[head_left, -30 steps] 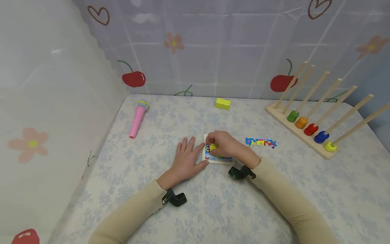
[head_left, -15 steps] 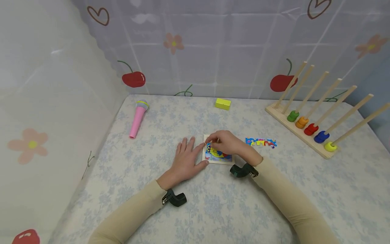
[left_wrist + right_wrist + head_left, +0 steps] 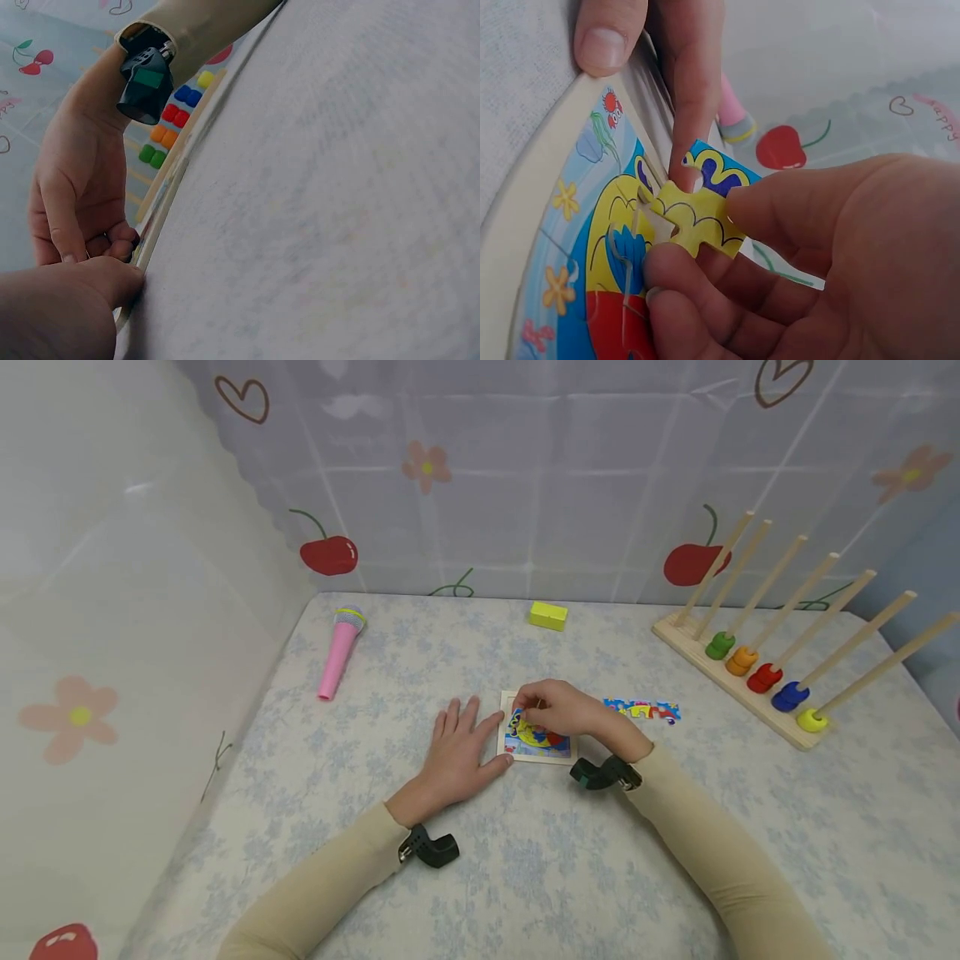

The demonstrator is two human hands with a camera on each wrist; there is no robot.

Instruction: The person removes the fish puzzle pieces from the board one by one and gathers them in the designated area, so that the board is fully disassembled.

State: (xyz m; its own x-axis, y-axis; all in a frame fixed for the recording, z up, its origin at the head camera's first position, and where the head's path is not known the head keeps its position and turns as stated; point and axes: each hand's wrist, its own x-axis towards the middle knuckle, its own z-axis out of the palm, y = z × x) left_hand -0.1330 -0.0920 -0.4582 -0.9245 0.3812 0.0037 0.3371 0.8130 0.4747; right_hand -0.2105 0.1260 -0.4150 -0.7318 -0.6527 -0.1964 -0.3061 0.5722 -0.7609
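Observation:
A small jigsaw puzzle in a pale wooden tray [image 3: 499, 745] lies before me, its sea picture partly filled. My right hand [image 3: 558, 706] is over its upper part. Between thumb and fingers it pinches a yellow and blue puzzle piece [image 3: 701, 214], tilted up from the picture. My left hand [image 3: 457, 764] lies flat with fingers spread, thumb and forefinger touching the tray's left edge. In the left wrist view, my left hand [image 3: 60, 307] partly blocks the tray. Further puzzle pieces [image 3: 643, 711] lie in a row right of the tray, partly behind my right hand.
A wooden bead stacker [image 3: 738, 687] with upright pegs and coloured beads stands at the right. At the back are a yellow block [image 3: 548, 616] and, to the left, a pink toy microphone [image 3: 340, 656]. A patterned curtain [image 3: 487, 485] hangs behind the table.
My right hand has shifted slightly to the right and back above the puzzle, uncovering more of the picture. The left hand has stayed in place.

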